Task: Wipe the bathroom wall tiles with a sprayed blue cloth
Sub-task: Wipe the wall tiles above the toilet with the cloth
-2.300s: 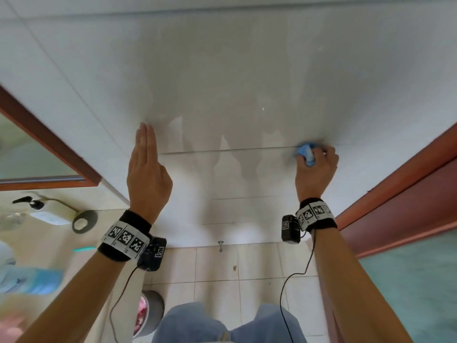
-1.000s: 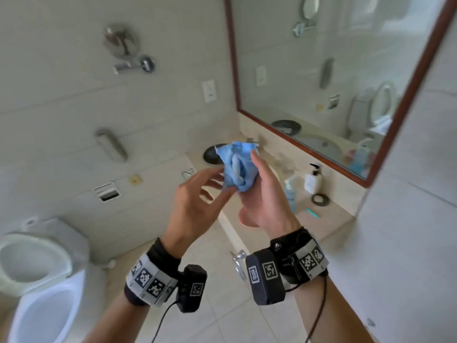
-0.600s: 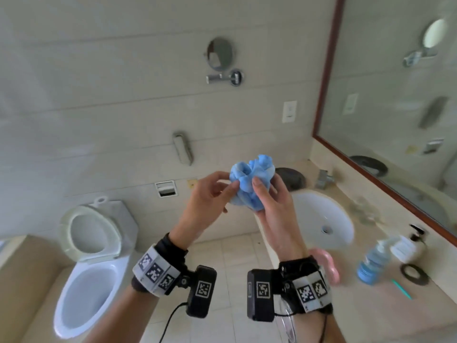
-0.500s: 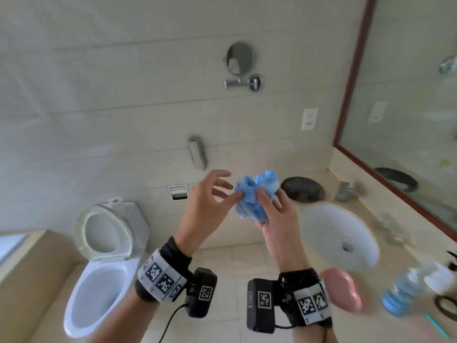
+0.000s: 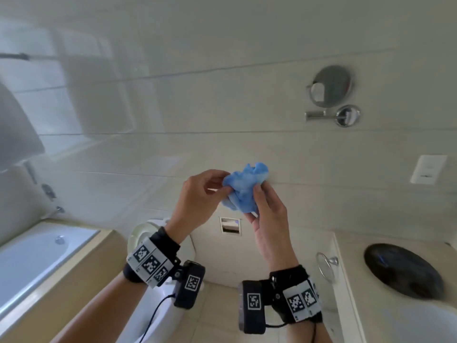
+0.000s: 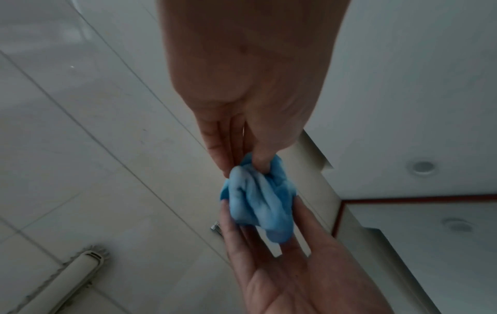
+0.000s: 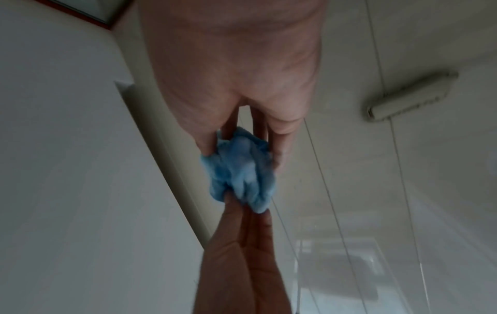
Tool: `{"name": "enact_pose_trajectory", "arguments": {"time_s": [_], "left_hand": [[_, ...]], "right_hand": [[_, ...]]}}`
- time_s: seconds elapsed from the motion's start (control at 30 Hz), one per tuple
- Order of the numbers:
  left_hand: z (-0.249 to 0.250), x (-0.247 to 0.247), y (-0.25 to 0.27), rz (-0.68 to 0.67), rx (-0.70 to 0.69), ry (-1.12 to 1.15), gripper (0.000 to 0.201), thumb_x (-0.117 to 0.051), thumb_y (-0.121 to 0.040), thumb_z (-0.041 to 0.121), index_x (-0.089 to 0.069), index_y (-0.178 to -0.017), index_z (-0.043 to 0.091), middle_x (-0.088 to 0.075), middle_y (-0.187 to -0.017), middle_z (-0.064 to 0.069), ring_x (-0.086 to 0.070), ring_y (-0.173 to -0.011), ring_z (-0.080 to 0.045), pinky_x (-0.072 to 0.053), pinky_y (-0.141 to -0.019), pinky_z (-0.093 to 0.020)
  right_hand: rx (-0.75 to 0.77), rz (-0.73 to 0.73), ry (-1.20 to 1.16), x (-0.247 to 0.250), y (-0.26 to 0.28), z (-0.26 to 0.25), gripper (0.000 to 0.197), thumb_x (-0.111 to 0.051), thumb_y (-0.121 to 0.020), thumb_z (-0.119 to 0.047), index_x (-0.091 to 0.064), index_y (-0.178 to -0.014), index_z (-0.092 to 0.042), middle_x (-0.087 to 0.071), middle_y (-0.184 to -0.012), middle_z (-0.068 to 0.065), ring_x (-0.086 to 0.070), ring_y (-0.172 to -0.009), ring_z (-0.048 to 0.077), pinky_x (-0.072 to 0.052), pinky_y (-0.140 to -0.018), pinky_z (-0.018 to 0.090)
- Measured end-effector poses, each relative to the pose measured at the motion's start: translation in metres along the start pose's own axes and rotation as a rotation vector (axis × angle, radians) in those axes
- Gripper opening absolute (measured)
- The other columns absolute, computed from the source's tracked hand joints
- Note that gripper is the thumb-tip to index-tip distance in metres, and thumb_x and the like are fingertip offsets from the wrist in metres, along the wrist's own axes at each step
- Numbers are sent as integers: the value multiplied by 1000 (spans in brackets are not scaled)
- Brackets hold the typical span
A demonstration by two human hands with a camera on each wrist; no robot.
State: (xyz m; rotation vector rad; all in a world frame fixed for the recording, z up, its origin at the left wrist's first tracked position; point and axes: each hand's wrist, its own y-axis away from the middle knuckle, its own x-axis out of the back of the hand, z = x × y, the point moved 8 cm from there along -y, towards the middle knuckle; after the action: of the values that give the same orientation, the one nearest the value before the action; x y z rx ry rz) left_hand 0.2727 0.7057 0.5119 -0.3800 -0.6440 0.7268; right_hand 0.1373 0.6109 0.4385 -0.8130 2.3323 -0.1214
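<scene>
A crumpled blue cloth (image 5: 244, 188) is held in mid-air between both hands, in front of the pale wall tiles (image 5: 222, 107). My left hand (image 5: 222, 180) pinches its left edge between thumb and fingers. My right hand (image 5: 257, 201) grips it from the right, thumb on the front and fingers behind. In the left wrist view the cloth (image 6: 258, 197) hangs from my left fingertips onto the right hand's fingers (image 6: 269, 240). The right wrist view shows the cloth (image 7: 242, 170) bunched between both sets of fingertips.
A toilet (image 5: 146, 235) stands below my hands, and a bathtub (image 5: 32, 256) is at the lower left. A round mirror (image 5: 330, 85) and a switch plate (image 5: 429, 169) hang on the wall. To the right, a counter holds a black dish (image 5: 403, 271), with a towel ring (image 5: 326, 266) on its side.
My right hand took the cloth off the wall and both hands met around it. The view swung from the mirror and sink to the wall above the toilet. The left fingers now pinch the cloth.
</scene>
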Motion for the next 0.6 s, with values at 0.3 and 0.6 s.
{"name": "enact_pose_trajectory", "arguments": {"time_s": [0.3, 0.6], "left_hand": [[-113, 62, -134, 43, -24, 28, 34, -69, -90, 2, -79, -118, 19, -80, -103, 11, -75, -98, -4, -61, -85, -27], [-190, 88, -325, 20, -123, 23, 33, -79, -90, 21, -73, -122, 25, -76, -102, 14, -70, -89, 2, -53, -72, -15]], "right_hand": [[-100, -108, -97, -85, -174, 92, 45, -67, -95, -21, -55, -135, -5, -66, -135, 21, -64, -124, 42, -52, -102, 64], [48, 131, -90, -107, -364, 91, 45, -67, -101, -26, -55, -142, -14, -70, -131, 13, -72, -105, 23, -61, -73, 39]]}}
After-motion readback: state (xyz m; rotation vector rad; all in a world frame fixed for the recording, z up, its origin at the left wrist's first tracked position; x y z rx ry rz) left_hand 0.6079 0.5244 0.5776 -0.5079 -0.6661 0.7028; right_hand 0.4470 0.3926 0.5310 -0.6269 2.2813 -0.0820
